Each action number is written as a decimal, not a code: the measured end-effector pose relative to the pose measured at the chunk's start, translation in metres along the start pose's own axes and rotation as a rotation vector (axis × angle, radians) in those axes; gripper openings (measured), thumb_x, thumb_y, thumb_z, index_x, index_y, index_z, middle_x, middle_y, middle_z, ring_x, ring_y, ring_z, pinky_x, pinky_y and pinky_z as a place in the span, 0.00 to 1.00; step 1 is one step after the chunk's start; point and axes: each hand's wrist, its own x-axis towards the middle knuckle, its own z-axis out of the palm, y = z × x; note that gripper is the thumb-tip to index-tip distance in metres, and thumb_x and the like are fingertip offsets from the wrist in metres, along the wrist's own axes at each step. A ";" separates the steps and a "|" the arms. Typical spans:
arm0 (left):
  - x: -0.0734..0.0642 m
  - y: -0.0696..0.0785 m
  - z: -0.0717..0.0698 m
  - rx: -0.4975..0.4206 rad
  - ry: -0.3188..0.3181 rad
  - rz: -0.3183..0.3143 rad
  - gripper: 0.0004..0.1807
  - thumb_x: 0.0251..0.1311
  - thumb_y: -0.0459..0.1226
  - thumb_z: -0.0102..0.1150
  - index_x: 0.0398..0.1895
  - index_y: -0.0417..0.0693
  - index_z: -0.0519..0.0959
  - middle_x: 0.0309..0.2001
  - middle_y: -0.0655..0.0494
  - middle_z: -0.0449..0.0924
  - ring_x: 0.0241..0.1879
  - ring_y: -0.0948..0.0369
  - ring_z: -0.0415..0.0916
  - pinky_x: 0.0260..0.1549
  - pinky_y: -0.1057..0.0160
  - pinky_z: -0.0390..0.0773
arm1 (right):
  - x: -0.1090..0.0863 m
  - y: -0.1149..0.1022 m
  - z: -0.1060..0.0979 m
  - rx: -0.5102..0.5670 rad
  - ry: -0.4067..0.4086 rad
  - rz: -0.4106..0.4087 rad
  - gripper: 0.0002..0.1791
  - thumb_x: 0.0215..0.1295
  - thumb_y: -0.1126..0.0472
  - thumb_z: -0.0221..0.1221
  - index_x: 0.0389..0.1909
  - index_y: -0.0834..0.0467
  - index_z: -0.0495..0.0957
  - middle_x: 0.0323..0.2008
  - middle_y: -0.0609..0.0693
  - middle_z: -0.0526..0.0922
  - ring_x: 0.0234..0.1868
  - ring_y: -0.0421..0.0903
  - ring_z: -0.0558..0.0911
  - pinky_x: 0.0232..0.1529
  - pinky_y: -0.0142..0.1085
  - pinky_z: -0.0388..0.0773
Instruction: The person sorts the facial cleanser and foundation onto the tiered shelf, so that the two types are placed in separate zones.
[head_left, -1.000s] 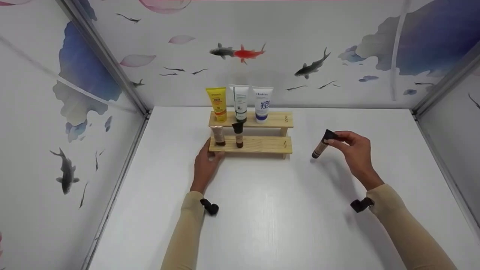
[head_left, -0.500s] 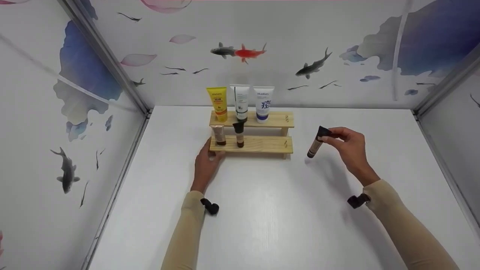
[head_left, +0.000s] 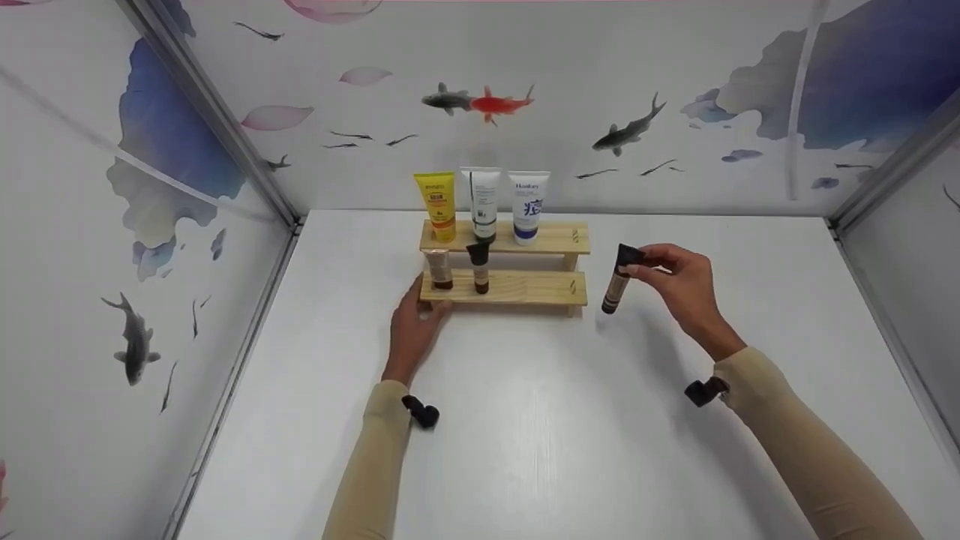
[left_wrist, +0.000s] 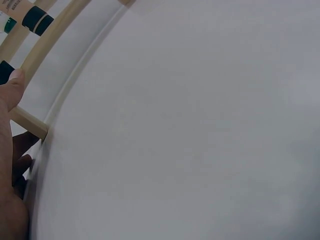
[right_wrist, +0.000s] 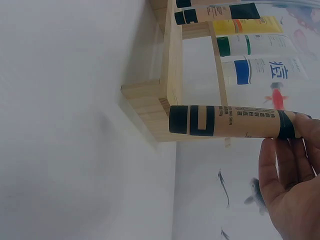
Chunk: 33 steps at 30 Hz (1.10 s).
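Note:
My right hand (head_left: 679, 289) pinches a beige cosmetic tube (head_left: 617, 283) by its black crimped end, dark cap down, just right of a two-step wooden rack (head_left: 525, 291). In the right wrist view the tube (right_wrist: 245, 121) lies across the view in front of the rack's end. My left hand (head_left: 412, 330) grips the left end of the rack's lower step, thumb at the front edge. On that step stand a small pinkish tube (head_left: 439, 270) and a beige tube with a black end (head_left: 480, 270). The upper step bears a yellow tube (head_left: 439, 208), a white-and-green tube (head_left: 482, 204) and a white-and-blue tube (head_left: 528, 208).
The rack stands on a white table (head_left: 510, 420) close to the back wall (head_left: 637, 67), which is printed with fish and petals. Metal posts (head_left: 217, 112) mark the corners, and a side panel (head_left: 67, 247) rises at left.
My right hand has carried the beige tube leftward and slightly up toward the rack, and the tube has become more upright. The left hand stays on the rack.

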 end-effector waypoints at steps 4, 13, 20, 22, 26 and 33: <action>0.000 -0.001 0.000 -0.010 -0.001 0.004 0.52 0.73 0.65 0.64 0.90 0.51 0.58 0.85 0.51 0.65 0.81 0.52 0.64 0.81 0.49 0.63 | 0.005 -0.004 0.007 -0.004 -0.011 -0.009 0.16 0.71 0.64 0.75 0.54 0.66 0.88 0.48 0.54 0.89 0.49 0.43 0.87 0.51 0.26 0.85; 0.000 -0.003 0.000 -0.007 0.002 0.014 0.53 0.72 0.67 0.63 0.90 0.51 0.58 0.84 0.49 0.65 0.81 0.51 0.65 0.81 0.48 0.63 | 0.016 -0.012 0.022 0.025 -0.023 -0.040 0.16 0.69 0.65 0.76 0.54 0.65 0.88 0.47 0.55 0.90 0.49 0.43 0.88 0.51 0.27 0.86; -0.001 -0.002 0.000 0.008 0.003 0.011 0.55 0.71 0.70 0.62 0.90 0.51 0.57 0.84 0.49 0.66 0.79 0.50 0.67 0.80 0.47 0.65 | 0.024 -0.013 0.034 0.097 -0.037 -0.068 0.14 0.70 0.67 0.75 0.53 0.66 0.88 0.48 0.56 0.89 0.50 0.46 0.89 0.53 0.31 0.87; -0.001 -0.001 0.000 0.012 0.004 0.015 0.56 0.70 0.70 0.61 0.90 0.51 0.57 0.84 0.49 0.66 0.79 0.51 0.67 0.80 0.47 0.65 | 0.025 -0.013 0.038 0.113 -0.038 -0.073 0.14 0.70 0.68 0.74 0.53 0.67 0.87 0.49 0.56 0.89 0.51 0.46 0.89 0.54 0.31 0.87; 0.000 0.001 0.000 0.025 0.005 0.015 0.55 0.70 0.70 0.61 0.90 0.51 0.57 0.84 0.50 0.66 0.79 0.51 0.68 0.80 0.48 0.64 | 0.029 -0.013 0.047 0.125 -0.051 -0.071 0.14 0.71 0.69 0.74 0.54 0.67 0.87 0.50 0.55 0.89 0.52 0.46 0.89 0.54 0.31 0.87; 0.001 0.001 0.000 0.017 0.005 0.015 0.55 0.70 0.70 0.62 0.90 0.53 0.58 0.82 0.51 0.69 0.72 0.54 0.75 0.77 0.48 0.69 | 0.034 -0.014 0.063 0.131 -0.074 -0.064 0.14 0.70 0.68 0.74 0.54 0.66 0.87 0.51 0.57 0.89 0.53 0.47 0.89 0.55 0.32 0.87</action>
